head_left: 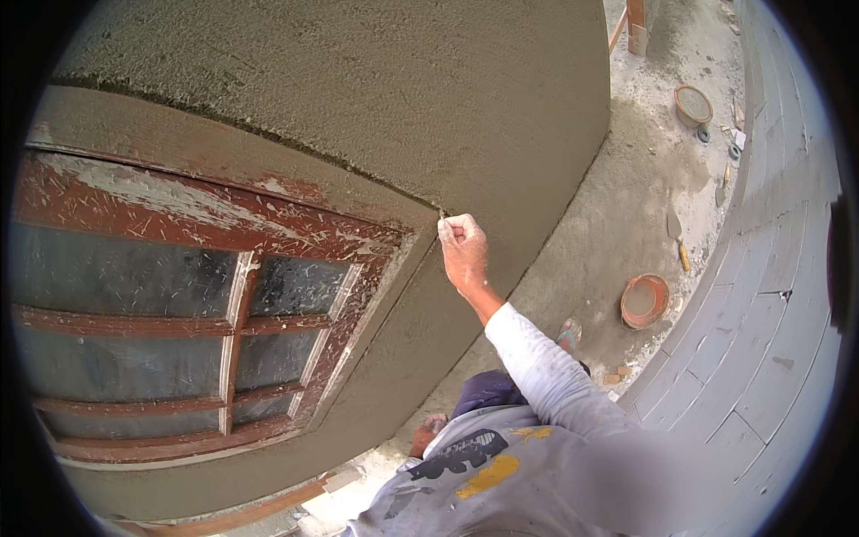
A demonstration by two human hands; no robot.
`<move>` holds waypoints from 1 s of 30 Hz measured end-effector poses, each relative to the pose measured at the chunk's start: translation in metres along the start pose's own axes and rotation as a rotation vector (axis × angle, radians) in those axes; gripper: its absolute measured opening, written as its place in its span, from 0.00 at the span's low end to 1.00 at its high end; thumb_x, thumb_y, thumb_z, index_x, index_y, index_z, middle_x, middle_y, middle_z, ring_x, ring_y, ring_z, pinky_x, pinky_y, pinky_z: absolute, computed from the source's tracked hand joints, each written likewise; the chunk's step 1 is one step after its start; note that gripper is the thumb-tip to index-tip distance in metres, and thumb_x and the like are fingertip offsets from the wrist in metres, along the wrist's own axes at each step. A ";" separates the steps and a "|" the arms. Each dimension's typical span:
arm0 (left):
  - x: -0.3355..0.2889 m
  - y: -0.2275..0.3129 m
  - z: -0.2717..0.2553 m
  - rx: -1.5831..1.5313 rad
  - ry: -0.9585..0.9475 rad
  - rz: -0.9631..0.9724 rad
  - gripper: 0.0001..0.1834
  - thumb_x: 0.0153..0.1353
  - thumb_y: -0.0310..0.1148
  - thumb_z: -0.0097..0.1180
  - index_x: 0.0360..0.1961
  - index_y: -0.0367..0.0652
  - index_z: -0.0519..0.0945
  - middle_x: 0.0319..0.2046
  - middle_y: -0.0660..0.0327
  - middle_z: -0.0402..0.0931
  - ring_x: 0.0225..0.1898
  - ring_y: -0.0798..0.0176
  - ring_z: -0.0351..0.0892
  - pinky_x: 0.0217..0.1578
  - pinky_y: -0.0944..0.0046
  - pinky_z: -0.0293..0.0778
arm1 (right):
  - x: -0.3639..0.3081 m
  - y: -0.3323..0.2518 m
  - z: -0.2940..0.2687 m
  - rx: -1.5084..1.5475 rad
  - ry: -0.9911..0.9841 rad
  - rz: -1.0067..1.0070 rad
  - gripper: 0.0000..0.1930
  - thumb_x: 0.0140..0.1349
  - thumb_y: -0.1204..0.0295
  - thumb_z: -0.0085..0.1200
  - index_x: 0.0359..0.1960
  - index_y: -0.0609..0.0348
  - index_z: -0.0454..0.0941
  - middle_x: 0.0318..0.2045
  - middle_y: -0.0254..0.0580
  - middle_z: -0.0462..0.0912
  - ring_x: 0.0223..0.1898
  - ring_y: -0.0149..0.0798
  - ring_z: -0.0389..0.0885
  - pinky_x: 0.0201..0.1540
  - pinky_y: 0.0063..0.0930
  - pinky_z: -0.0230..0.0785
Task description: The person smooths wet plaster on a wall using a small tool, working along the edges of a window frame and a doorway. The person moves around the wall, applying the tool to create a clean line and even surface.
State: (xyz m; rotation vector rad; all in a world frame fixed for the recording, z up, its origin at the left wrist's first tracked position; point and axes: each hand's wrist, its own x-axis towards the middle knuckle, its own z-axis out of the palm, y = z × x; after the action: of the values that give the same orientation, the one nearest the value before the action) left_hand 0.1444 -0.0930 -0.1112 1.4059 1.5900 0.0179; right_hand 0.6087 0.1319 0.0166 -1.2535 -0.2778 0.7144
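My right hand (463,255) reaches up to the corner of a wooden window frame (394,201), its fingers pinched together. A small thin piece (441,213) shows at the fingertips, against the seam where the frame meets the grey plastered wall (385,89); its kind is too small to tell. Below that frame is the red-brown window sash (237,336), splashed with mortar and holding dusty panes. Low beside my body, near the dark trousers, my left hand (429,433) has its fingers curled in; whatever they may hold is hidden.
On the dusty floor to the right are an orange bucket (644,302), a second bucket (693,106) farther off, and a trowel (677,237) with a yellow handle. Grey tiles or blocks (761,340) run along the right side. A wooden post (636,27) stands at the far end.
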 end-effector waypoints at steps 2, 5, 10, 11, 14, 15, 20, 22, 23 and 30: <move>0.003 -0.021 -0.002 -0.047 -0.015 -0.021 0.21 0.78 0.51 0.60 0.50 0.42 0.86 0.40 0.57 0.89 0.43 0.68 0.84 0.48 0.61 0.80 | -0.009 -0.017 0.001 0.023 -0.044 -0.016 0.09 0.76 0.67 0.62 0.40 0.59 0.80 0.31 0.27 0.80 0.33 0.23 0.74 0.38 0.25 0.73; 0.008 -0.023 -0.009 0.063 -0.013 -0.008 0.22 0.78 0.52 0.60 0.50 0.42 0.86 0.40 0.58 0.89 0.43 0.68 0.84 0.48 0.60 0.80 | -0.004 -0.009 0.001 0.030 -0.051 -0.003 0.10 0.77 0.67 0.62 0.39 0.59 0.80 0.31 0.28 0.80 0.33 0.23 0.74 0.38 0.25 0.74; 0.003 -0.019 -0.012 0.019 -0.046 -0.076 0.23 0.77 0.55 0.60 0.50 0.44 0.87 0.40 0.57 0.89 0.43 0.64 0.86 0.49 0.59 0.81 | -0.006 0.003 -0.005 0.034 -0.028 0.043 0.09 0.77 0.67 0.62 0.39 0.59 0.80 0.31 0.28 0.80 0.33 0.23 0.74 0.38 0.24 0.73; 0.003 -0.018 -0.013 0.055 -0.049 -0.062 0.23 0.77 0.55 0.60 0.50 0.44 0.86 0.39 0.58 0.89 0.44 0.63 0.86 0.49 0.59 0.80 | -0.006 -0.001 -0.003 0.052 -0.035 0.027 0.09 0.77 0.67 0.62 0.40 0.59 0.80 0.31 0.28 0.80 0.33 0.23 0.74 0.38 0.24 0.73; 0.004 -0.015 -0.014 0.128 -0.055 -0.051 0.23 0.77 0.56 0.59 0.50 0.45 0.86 0.40 0.58 0.89 0.45 0.63 0.86 0.51 0.59 0.80 | -0.002 0.011 -0.004 0.042 -0.003 0.039 0.09 0.76 0.66 0.63 0.39 0.58 0.81 0.30 0.30 0.82 0.33 0.26 0.77 0.38 0.28 0.74; 0.006 -0.014 -0.015 0.133 -0.053 -0.066 0.23 0.77 0.55 0.59 0.50 0.45 0.86 0.41 0.58 0.89 0.46 0.62 0.87 0.51 0.59 0.80 | 0.000 0.015 -0.005 0.032 0.018 0.052 0.09 0.75 0.66 0.63 0.39 0.58 0.81 0.30 0.32 0.83 0.32 0.27 0.78 0.38 0.29 0.75; 0.010 -0.027 -0.016 0.125 -0.070 -0.046 0.22 0.77 0.55 0.59 0.52 0.46 0.86 0.47 0.54 0.89 0.51 0.53 0.88 0.54 0.55 0.80 | -0.006 0.010 -0.004 0.066 -0.013 0.047 0.09 0.76 0.67 0.62 0.39 0.58 0.80 0.31 0.28 0.80 0.33 0.24 0.74 0.37 0.26 0.73; 0.010 -0.027 -0.014 0.065 -0.087 -0.078 0.22 0.78 0.55 0.57 0.53 0.48 0.86 0.48 0.53 0.89 0.52 0.49 0.88 0.54 0.52 0.80 | -0.004 0.012 -0.004 0.078 -0.021 0.045 0.09 0.77 0.68 0.62 0.39 0.58 0.80 0.31 0.26 0.79 0.33 0.22 0.72 0.37 0.24 0.72; 0.010 -0.029 -0.014 0.096 -0.079 -0.042 0.21 0.78 0.54 0.57 0.54 0.48 0.86 0.48 0.54 0.89 0.52 0.49 0.88 0.54 0.52 0.80 | -0.002 0.016 -0.006 0.069 -0.007 0.059 0.08 0.76 0.68 0.62 0.39 0.58 0.80 0.31 0.26 0.79 0.32 0.22 0.72 0.37 0.24 0.72; 0.016 -0.034 -0.016 0.299 -0.118 0.172 0.17 0.79 0.48 0.58 0.54 0.47 0.85 0.45 0.56 0.89 0.48 0.51 0.88 0.52 0.52 0.81 | -0.010 0.014 -0.010 0.019 0.015 0.046 0.09 0.76 0.68 0.62 0.39 0.58 0.80 0.30 0.27 0.78 0.32 0.22 0.73 0.36 0.24 0.72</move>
State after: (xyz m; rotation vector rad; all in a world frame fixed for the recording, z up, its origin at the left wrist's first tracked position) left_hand 0.1108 -0.0830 -0.1326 1.7391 1.4119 -0.2052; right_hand 0.6020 0.1197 0.0021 -1.2506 -0.2299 0.7449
